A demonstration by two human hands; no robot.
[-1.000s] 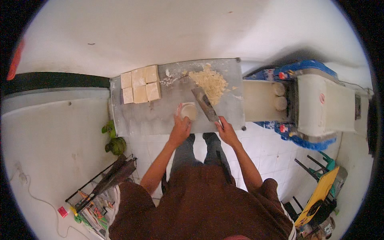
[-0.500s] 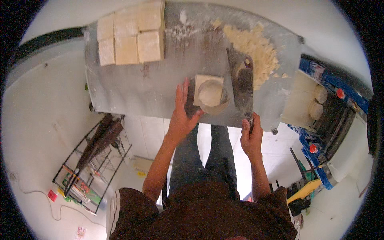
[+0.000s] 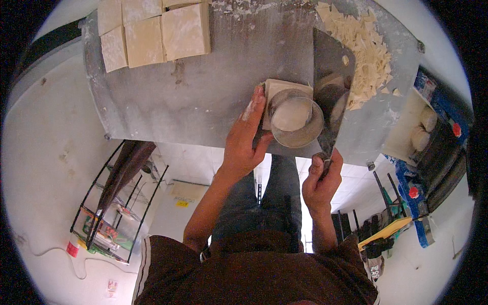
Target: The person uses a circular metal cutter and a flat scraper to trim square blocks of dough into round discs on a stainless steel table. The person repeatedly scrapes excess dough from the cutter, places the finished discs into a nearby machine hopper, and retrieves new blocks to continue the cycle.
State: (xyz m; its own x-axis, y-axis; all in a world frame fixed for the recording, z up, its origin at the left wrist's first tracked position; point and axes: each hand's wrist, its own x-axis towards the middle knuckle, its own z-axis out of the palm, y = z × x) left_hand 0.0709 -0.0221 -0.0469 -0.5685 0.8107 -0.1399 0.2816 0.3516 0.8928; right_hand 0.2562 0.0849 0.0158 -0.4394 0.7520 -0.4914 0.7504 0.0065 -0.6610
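Note:
A square stack of pale dough sheets point(image 3: 285, 85) lies near the table's front edge, with a round clear bowl point(image 3: 308, 133) resting on it. My left hand point(image 3: 247, 137) is open, its fingers stretched along the dough's left side and its thumb by the near corner. In my right hand point(image 3: 322, 178) is the handle of a broad cleaver point(image 3: 333, 63), closed in my fingers. The cleaver's wide blade points away from me, close along the right side of the dough and bowl. The dough's near part is hidden by the bowl.
Several floured dough squares point(image 3: 145, 40) stand at the table's point(image 3: 203, 117) far left. Pale dough scraps point(image 3: 371, 56) are heaped right of the blade. Below left is a black wire rack point(image 3: 104, 178); at the right are blue-framed equipment point(image 3: 406, 188) and a yellow board point(image 3: 385, 233).
My left hand has moved in against the dough's left side. The cleaver blade now sits closer to the dough's right edge. The whole view has shifted and the table looks nearer.

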